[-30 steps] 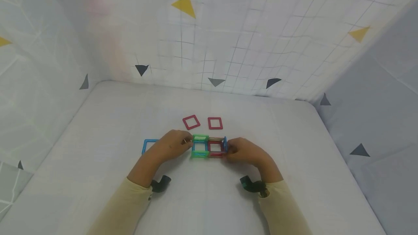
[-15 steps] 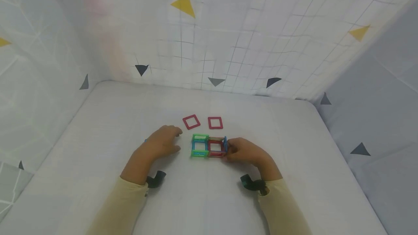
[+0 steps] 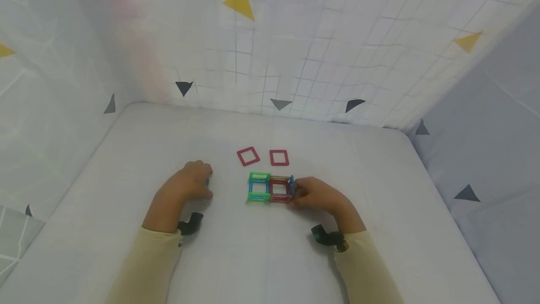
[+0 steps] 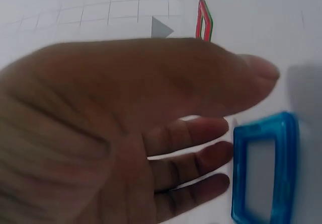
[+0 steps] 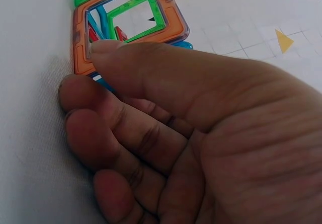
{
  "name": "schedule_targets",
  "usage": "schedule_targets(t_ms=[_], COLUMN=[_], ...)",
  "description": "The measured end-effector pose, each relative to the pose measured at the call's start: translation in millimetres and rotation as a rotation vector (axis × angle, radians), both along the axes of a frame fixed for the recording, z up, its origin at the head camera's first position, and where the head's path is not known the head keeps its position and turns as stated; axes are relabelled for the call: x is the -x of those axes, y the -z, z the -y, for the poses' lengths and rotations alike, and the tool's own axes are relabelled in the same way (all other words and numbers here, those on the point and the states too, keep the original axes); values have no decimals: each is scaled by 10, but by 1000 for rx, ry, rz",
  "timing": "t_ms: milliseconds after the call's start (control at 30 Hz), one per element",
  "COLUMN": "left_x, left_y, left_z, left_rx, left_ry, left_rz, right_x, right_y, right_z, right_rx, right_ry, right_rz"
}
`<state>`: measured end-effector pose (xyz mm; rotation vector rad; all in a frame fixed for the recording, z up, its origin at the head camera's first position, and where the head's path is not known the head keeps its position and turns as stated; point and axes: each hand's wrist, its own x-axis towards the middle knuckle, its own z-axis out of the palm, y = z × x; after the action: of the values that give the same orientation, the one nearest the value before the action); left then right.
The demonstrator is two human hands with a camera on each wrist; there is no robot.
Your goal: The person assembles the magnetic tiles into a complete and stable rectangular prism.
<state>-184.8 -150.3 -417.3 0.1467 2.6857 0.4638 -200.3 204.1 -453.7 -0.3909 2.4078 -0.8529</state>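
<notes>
White cloth covered the table (image 3: 270,257) nearest to me. On it my right hand (image 3: 314,195) had its fingers (image 5: 100,128) curled together, thumb pressed on the orange end frame of the tile structure (image 3: 270,187), which stood at the table's centre. My left hand (image 3: 190,186) lay well apart to the left, fingers (image 4: 196,158) relaxed and slightly spread, fingertips beside the flat blue square tile (image 4: 264,171); whether they touched it I could not tell. Farther away lay two red square tiles (image 3: 248,156), flat, side by side.
</notes>
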Motion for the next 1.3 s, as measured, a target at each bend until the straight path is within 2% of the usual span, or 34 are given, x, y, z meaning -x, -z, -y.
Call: schedule_targets(t_ms=[300, 833, 1133, 1300], left_x=[-20, 23, 49, 66], left_y=[-2, 79, 69, 68], left_z=[104, 44, -41, -44], left_rx=[28, 6, -98, -151], left_ry=[-35, -52, -132, -119], left_rz=[-33, -14, 58, 37], right_x=[10, 13, 3, -3], right_y=[-10, 16, 3, 2], right_z=[16, 0, 6, 3], right_rx=[9, 8, 29, 31], right_ry=[8, 17, 15, 8], right_rz=[5, 2, 18, 11])
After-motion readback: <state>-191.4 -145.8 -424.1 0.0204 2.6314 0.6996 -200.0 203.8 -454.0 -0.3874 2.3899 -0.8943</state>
